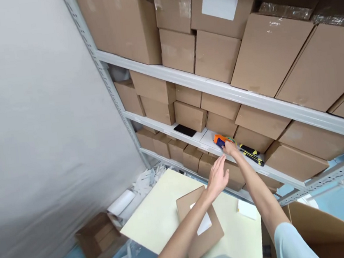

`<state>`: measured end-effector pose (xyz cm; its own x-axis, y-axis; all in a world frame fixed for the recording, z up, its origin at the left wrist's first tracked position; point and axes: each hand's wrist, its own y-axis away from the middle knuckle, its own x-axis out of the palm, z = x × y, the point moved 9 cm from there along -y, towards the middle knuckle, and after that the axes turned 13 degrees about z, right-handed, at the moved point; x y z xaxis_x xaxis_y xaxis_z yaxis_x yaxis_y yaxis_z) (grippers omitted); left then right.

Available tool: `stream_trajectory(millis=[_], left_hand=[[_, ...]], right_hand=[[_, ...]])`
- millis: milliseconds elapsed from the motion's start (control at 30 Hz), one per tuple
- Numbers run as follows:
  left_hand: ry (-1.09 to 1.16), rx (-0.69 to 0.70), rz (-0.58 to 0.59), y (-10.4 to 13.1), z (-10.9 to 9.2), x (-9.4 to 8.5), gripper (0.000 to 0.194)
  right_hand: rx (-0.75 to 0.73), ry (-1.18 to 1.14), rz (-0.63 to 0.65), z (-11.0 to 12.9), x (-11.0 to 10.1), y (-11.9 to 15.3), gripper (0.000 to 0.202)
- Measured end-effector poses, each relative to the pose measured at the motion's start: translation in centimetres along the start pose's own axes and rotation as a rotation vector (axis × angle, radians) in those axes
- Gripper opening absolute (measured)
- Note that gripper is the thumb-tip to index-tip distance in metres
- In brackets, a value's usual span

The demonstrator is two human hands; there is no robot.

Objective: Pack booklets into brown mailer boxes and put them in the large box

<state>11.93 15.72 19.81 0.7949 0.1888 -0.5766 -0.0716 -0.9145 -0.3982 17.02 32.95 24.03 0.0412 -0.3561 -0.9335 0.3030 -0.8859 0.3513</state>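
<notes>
My right hand (229,148) reaches to a shelf and is closed round an orange and blue tape dispenser (220,141). Black and yellow cutters (252,155) lie on the shelf just right of that hand. My left hand (217,176) hovers above the far edge of the cream table, fingers stretched out and nothing in it. Under my left forearm, a flat cardboard box (213,234) with a white label lies on the table (158,205). A small white box (247,209) sits at the table's right side.
Metal shelving (166,75) full of cardboard boxes stands ahead. A black phone-like slab (185,130) lies on the same shelf as the cutters. An open carton (99,236) is on the floor at left; a larger one (332,226) stands at right.
</notes>
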Motion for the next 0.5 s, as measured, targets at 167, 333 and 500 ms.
stream_trajectory(millis=[167,333,500], left_hand=[[0.018,-0.126,0.033,6.2,2.0,0.7,0.067],[0.04,-0.375,0.081,16.2,6.5,1.2,0.07],[0.044,-0.77,0.087,29.5,10.4,1.1,0.087]], right_hand=[[-0.014,-0.05,-0.032,-1.1,1.1,-1.0,0.044],[-0.253,-0.248,-0.416,-3.9,4.0,1.5,0.062],[-0.223,-0.615,-0.479,-10.6,19.3,9.8,0.064]])
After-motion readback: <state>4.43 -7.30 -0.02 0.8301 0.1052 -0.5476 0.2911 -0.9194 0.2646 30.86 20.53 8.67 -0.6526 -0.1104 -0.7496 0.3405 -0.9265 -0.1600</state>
